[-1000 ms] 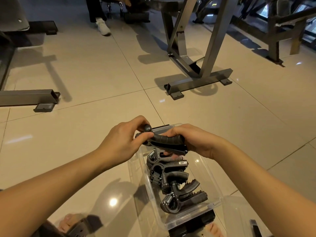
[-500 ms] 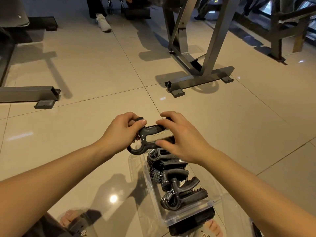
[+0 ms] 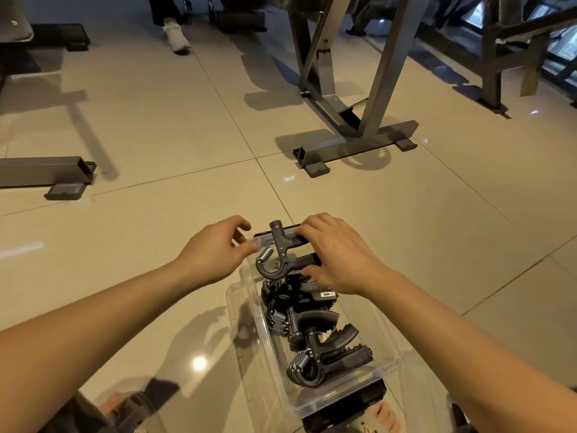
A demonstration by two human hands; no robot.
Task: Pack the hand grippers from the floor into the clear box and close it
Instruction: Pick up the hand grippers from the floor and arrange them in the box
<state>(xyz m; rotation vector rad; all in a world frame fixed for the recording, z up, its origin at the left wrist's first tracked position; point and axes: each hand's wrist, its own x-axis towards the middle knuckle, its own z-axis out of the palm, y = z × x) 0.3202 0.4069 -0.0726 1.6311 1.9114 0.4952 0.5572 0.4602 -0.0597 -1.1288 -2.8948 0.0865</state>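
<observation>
Head view: my right hand fingers grip the hand gripper by both handles, flat over the clear box far end, likely to fit behind the packed grippers. Left hand fingers loose, gripping nothing, beside the box corner.

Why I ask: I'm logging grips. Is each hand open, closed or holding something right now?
Left hand: fingers curled beside the box rim; cannot tell whether it grips it.
Right hand: holding the hand gripper.
</observation>
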